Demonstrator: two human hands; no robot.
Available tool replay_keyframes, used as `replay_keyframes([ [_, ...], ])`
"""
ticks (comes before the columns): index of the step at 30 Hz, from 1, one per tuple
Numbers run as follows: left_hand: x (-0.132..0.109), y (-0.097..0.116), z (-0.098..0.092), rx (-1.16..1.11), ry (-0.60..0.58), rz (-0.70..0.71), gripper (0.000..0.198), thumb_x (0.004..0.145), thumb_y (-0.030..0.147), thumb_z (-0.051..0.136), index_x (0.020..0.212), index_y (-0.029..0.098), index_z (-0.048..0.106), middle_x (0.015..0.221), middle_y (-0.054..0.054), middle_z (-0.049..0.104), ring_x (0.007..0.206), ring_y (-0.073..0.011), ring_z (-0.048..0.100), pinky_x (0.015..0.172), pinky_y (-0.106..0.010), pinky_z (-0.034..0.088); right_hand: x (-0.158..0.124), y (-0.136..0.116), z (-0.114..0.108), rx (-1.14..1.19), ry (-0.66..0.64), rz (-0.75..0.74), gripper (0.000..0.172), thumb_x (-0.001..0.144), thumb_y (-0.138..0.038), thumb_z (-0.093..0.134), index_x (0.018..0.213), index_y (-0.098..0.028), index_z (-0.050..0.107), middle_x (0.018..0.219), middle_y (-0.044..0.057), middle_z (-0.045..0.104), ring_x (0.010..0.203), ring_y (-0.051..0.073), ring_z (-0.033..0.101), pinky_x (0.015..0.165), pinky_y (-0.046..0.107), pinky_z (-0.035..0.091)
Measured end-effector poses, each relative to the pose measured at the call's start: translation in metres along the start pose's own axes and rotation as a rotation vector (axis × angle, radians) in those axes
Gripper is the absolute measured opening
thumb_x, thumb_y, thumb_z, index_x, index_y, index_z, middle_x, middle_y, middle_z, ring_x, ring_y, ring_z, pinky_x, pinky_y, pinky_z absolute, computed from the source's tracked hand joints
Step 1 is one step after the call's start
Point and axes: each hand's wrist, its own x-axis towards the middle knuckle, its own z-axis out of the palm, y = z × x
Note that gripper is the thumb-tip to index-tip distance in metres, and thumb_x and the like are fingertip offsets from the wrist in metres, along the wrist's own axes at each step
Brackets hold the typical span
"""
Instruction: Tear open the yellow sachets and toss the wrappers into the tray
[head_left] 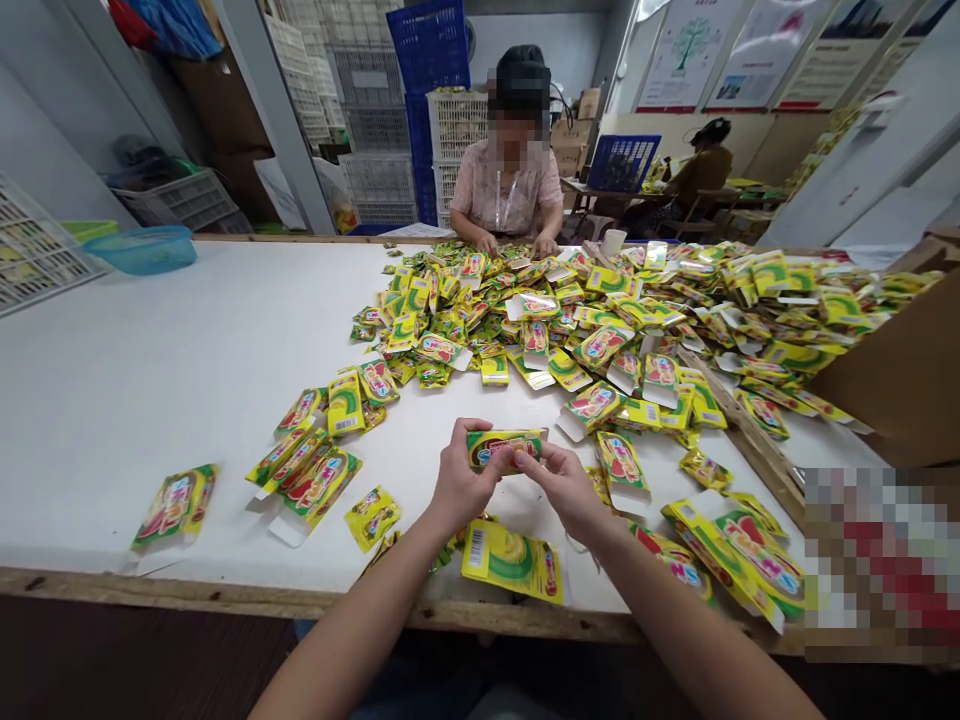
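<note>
My left hand (465,477) and my right hand (562,490) meet above the white table (150,430), holding a small yellow foil packet (504,448) with a red and green print. My left fingers wrap its left end, and my right fingertips pinch its lower right edge. A larger yellow packet (512,562) lies just below my wrists, partly hidden by them. Many similar packets, some with white card tabs, form a loose heap (525,330) ahead of my hands. Across the table, a co-worker's hands (516,243) rest in the heap.
A co-worker (510,190) sits opposite, before stacked blue and white crates (382,130). Another person (701,170) works at a far table. A blue basin (140,250) stands at the left, a brown cardboard sheet (892,370) at the right. The table's wooden front edge (315,603) runs beneath my forearms.
</note>
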Motion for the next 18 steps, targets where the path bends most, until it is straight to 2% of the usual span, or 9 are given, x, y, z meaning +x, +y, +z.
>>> replay_keyframes([
  [2,-0.0011,0.0002,0.0027,-0.030,0.036,-0.010,0.039,0.076,0.046,0.062,0.099,0.020,0.043,0.074,0.002,0.061,0.056,-0.0106,0.060,0.053,-0.022,0.050,0.0006,0.0022,0.0013,-0.002,0.162,-0.027,0.034,0.063,-0.047,0.075,0.081,-0.018,0.072,0.084,0.005,0.072,0.084,0.022,0.064,0.085,0.039,0.047],
  [3,-0.0014,0.0006,0.0034,-0.056,0.035,-0.024,0.040,0.076,0.046,0.062,0.100,0.020,0.043,0.073,0.002,0.061,0.055,-0.0106,0.059,0.052,-0.022,0.050,0.0005,0.0026,0.0017,-0.003,0.189,-0.019,0.033,0.061,-0.046,0.076,0.078,-0.018,0.072,0.082,0.005,0.072,0.082,0.022,0.065,0.084,0.038,0.047],
  [5,-0.0014,0.0015,0.0033,-0.111,-0.003,-0.058,0.042,0.075,0.047,0.062,0.100,0.020,0.042,0.072,0.002,0.061,0.053,-0.0104,0.059,0.049,-0.022,0.050,-0.0005,0.0023,0.0017,0.013,0.128,0.030,0.033,0.061,-0.047,0.076,0.077,-0.017,0.072,0.079,0.005,0.072,0.081,0.022,0.065,0.084,0.038,0.047],
  [8,-0.0004,0.0028,0.0011,-0.130,-0.052,-0.089,0.042,0.074,0.048,0.063,0.098,0.021,0.042,0.067,0.004,0.058,0.050,-0.0098,0.057,0.046,-0.021,0.049,-0.0024,0.0005,0.0013,0.064,-0.042,0.101,0.036,0.066,-0.050,0.071,0.082,-0.018,0.072,0.083,0.005,0.073,0.088,0.023,0.065,0.089,0.039,0.046],
  [12,0.0009,0.0052,0.0006,-0.075,-0.014,-0.061,0.039,0.073,0.047,0.064,0.094,0.020,0.045,0.064,0.005,0.056,0.049,-0.0088,0.055,0.046,-0.019,0.048,-0.0017,-0.0002,0.0033,0.062,-0.127,0.090,0.038,0.070,-0.051,0.066,0.090,-0.019,0.070,0.089,0.005,0.072,0.092,0.021,0.064,0.092,0.039,0.045],
  [14,0.0009,0.0069,0.0023,-0.102,0.037,-0.063,0.038,0.073,0.047,0.064,0.092,0.020,0.045,0.066,0.005,0.056,0.051,-0.0090,0.056,0.046,-0.020,0.048,-0.0005,0.0005,0.0048,0.013,-0.036,-0.003,0.037,0.070,-0.050,0.067,0.090,-0.019,0.067,0.088,0.005,0.070,0.088,0.020,0.064,0.087,0.039,0.048],
  [16,0.0006,0.0079,0.0044,-0.170,0.091,-0.093,0.040,0.073,0.049,0.063,0.093,0.020,0.044,0.067,0.005,0.056,0.050,-0.0092,0.056,0.045,-0.020,0.049,0.0001,0.0022,0.0051,-0.069,0.212,-0.142,0.041,0.063,-0.046,0.073,0.093,-0.020,0.063,0.089,0.004,0.067,0.085,0.019,0.063,0.081,0.036,0.052],
  [17,0.0003,0.0078,0.0052,-0.209,0.097,-0.115,0.041,0.073,0.051,0.062,0.093,0.020,0.043,0.068,0.004,0.056,0.050,-0.0095,0.056,0.044,-0.021,0.049,0.0000,0.0033,0.0041,-0.110,0.329,-0.180,0.048,0.058,-0.043,0.077,0.097,-0.021,0.060,0.090,0.004,0.065,0.084,0.019,0.063,0.077,0.034,0.053],
  [18,0.0002,0.0072,0.0059,-0.241,0.076,-0.139,0.043,0.074,0.052,0.061,0.095,0.020,0.042,0.069,0.004,0.056,0.050,-0.0099,0.057,0.043,-0.021,0.049,-0.0002,0.0043,0.0020,-0.137,0.388,-0.168,0.056,0.054,-0.041,0.080,0.101,-0.022,0.058,0.092,0.003,0.063,0.083,0.018,0.063,0.073,0.033,0.054],
])
